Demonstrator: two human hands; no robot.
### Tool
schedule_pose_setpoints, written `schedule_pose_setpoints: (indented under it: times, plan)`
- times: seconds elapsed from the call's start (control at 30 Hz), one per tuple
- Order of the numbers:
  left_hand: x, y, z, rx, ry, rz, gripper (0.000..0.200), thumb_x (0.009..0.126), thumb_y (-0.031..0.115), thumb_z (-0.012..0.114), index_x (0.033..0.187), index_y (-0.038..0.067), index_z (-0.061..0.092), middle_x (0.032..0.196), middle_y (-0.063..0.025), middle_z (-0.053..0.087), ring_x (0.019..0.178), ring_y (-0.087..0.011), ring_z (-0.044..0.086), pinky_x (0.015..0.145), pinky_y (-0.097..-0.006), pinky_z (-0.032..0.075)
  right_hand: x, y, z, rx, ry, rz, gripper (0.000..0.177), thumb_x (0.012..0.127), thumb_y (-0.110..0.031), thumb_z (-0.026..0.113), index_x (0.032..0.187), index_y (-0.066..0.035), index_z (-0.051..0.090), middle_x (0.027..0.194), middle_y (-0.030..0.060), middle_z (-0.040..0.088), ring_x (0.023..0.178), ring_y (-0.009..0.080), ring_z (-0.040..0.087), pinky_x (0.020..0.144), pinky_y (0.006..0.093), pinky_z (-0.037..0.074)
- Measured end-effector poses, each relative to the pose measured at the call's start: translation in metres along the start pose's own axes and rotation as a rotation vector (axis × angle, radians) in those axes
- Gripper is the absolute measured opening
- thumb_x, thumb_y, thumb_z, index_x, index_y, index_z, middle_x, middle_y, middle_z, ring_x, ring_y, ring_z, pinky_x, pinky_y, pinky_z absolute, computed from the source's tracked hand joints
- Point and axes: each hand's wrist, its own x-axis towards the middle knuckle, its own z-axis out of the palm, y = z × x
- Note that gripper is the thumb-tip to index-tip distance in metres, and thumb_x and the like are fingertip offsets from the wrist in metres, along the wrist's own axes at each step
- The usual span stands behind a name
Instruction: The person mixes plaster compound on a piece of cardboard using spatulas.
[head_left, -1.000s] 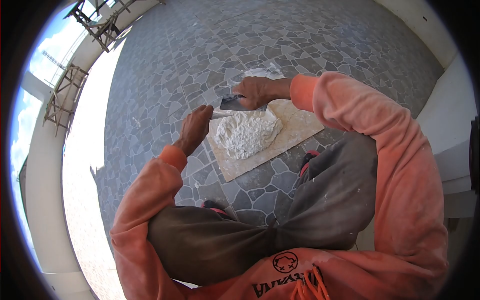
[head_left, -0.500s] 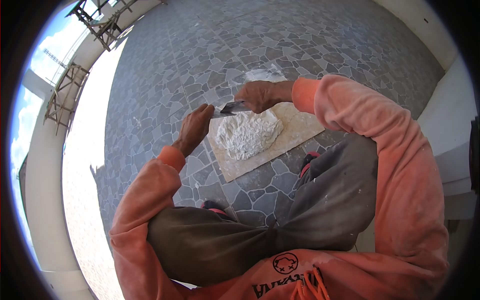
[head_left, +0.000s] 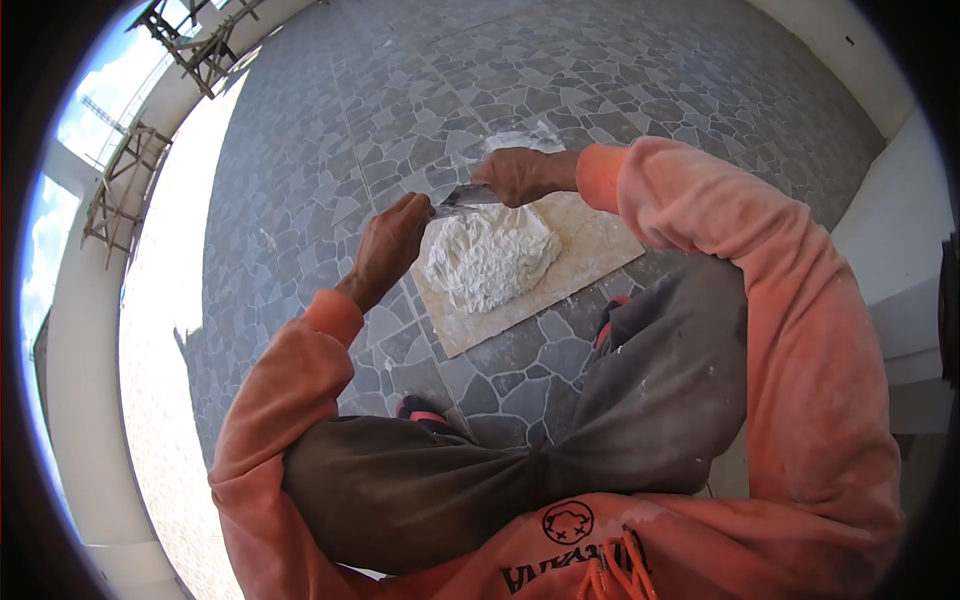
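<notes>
My left hand is closed on a flat metal putty knife, whose blade points to the right. Closed around the handle end of a second scraper is my right hand. The two blades touch or overlap between my hands, though the exact contact is too small to make out. Just below them lies a mound of white putty, rough and lumpy on top. It rests on a beige square board or tile dusted with white, set on the floor.
Stone-patterned grey floor tiles surround the board. Beyond my right hand lies crumpled clear plastic with white residue. My feet, in dark and red footwear, flank the board's near side. Wooden trestles stand at far left; a white wall is at right.
Both hands stay over the putty with the two blades together; my right hand has shifted slightly up and left. The putty mound looks unchanged.
</notes>
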Motion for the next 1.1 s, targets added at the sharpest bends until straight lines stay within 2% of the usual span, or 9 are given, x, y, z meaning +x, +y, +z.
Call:
schedule_pose_setpoints:
  times: [0.17, 0.27, 0.5, 0.57, 0.67, 0.8, 0.9, 0.97, 1.1]
  plan:
    - [0.000, 0.002, -0.001, -0.044, 0.034, -0.024, 0.008, 0.087, 0.001, 0.058, 0.090, 0.002, 0.051, 0.088, -0.0149, 0.062, 0.075, -0.0380, 0.062, 0.062, -0.0438, 0.049, -0.002, -0.004, -0.002, 0.041, 0.003, 0.060, 0.019, 0.076, -0.008, 0.054, 0.093, -0.005, 0.060, 0.085, 0.0187, 0.066, 0.086, 0.0358, 0.065, 0.078, 0.0420, 0.050]
    - [0.002, 0.002, -0.001, -0.055, 0.067, -0.021, 0.009, 0.086, 0.000, 0.058, 0.091, 0.002, 0.051, 0.090, -0.0143, 0.063, 0.076, -0.0370, 0.064, 0.064, -0.0429, 0.050, -0.001, -0.001, 0.002, -0.079, 0.002, 0.045, 0.023, 0.076, -0.008, 0.054, 0.098, -0.006, 0.060, 0.088, 0.0195, 0.066, 0.087, 0.0356, 0.065, 0.077, 0.0423, 0.051]
    - [0.008, 0.008, -0.001, -0.108, 0.116, -0.064, 0.010, 0.086, 0.001, 0.059, 0.091, 0.001, 0.051, 0.091, -0.0161, 0.065, 0.079, -0.0379, 0.064, 0.067, -0.0422, 0.051, -0.003, 0.002, 0.004, -0.109, -0.029, 0.120, 0.032, 0.075, -0.007, 0.054, 0.106, -0.001, 0.060, 0.089, 0.0235, 0.066, 0.090, 0.0384, 0.065, 0.077, 0.0445, 0.052]
    - [0.008, 0.008, 0.000, -0.133, 0.135, -0.125, 0.011, 0.085, 0.002, 0.060, 0.092, 0.001, 0.050, 0.090, -0.0179, 0.065, 0.079, -0.0396, 0.063, 0.068, -0.0432, 0.050, -0.008, -0.001, 0.002, -0.118, -0.017, 0.150, 0.031, 0.074, -0.004, 0.052, 0.104, 0.001, 0.059, 0.084, 0.0252, 0.064, 0.085, 0.0408, 0.064, 0.075, 0.0473, 0.050]
    - [0.007, 0.006, 0.000, -0.142, 0.159, -0.231, 0.015, 0.085, 0.003, 0.061, 0.094, 0.001, 0.049, 0.087, -0.0205, 0.064, 0.078, -0.0417, 0.062, 0.068, -0.0450, 0.048, -0.007, 0.003, 0.004, -0.123, -0.048, 0.173, 0.030, 0.074, -0.004, 0.052, 0.102, 0.002, 0.060, 0.086, 0.0258, 0.065, 0.086, 0.0415, 0.064, 0.074, 0.0479, 0.050]
    - [0.005, -0.001, 0.001, -0.126, 0.198, -0.389, 0.022, 0.085, 0.008, 0.061, 0.101, 0.002, 0.047, 0.084, -0.0243, 0.063, 0.079, -0.0442, 0.062, 0.069, -0.0481, 0.047, -0.009, 0.001, 0.003, -0.062, -0.029, 0.194, 0.027, 0.075, -0.007, 0.053, 0.099, 0.002, 0.062, 0.091, 0.0271, 0.065, 0.090, 0.0412, 0.064, 0.079, 0.0476, 0.050]
    - [0.005, -0.007, 0.003, -0.084, 0.255, -0.454, 0.028, 0.084, 0.012, 0.062, 0.104, 0.000, 0.046, 0.085, -0.0261, 0.063, 0.079, -0.0453, 0.063, 0.070, -0.0490, 0.047, -0.006, -0.003, 0.000, -0.010, 0.001, 0.210, 0.031, 0.074, -0.012, 0.053, 0.099, 0.003, 0.063, 0.096, 0.0279, 0.065, 0.094, 0.0410, 0.064, 0.084, 0.0455, 0.050]
    - [0.005, -0.009, 0.004, -0.112, 0.277, -0.503, 0.030, 0.084, 0.014, 0.061, 0.106, 0.000, 0.046, 0.085, -0.0269, 0.063, 0.079, -0.0455, 0.063, 0.071, -0.0492, 0.047, -0.007, -0.010, -0.008, 0.043, 0.003, 0.224, 0.038, 0.072, -0.017, 0.054, 0.101, 0.006, 0.065, 0.100, 0.0274, 0.065, 0.099, 0.0402, 0.063, 0.089, 0.0419, 0.050]
    - [0.007, -0.017, 0.009, -0.209, 0.309, -0.592, 0.030, 0.084, 0.011, 0.059, 0.107, -0.002, 0.046, 0.084, -0.0258, 0.064, 0.076, -0.0407, 0.067, 0.064, -0.0465, 0.052, -0.008, -0.022, -0.005, 0.131, 0.045, 0.199, 0.037, 0.077, -0.019, 0.050, 0.100, 0.007, 0.061, 0.097, 0.0297, 0.064, 0.096, 0.0435, 0.062, 0.086, 0.0468, 0.048]
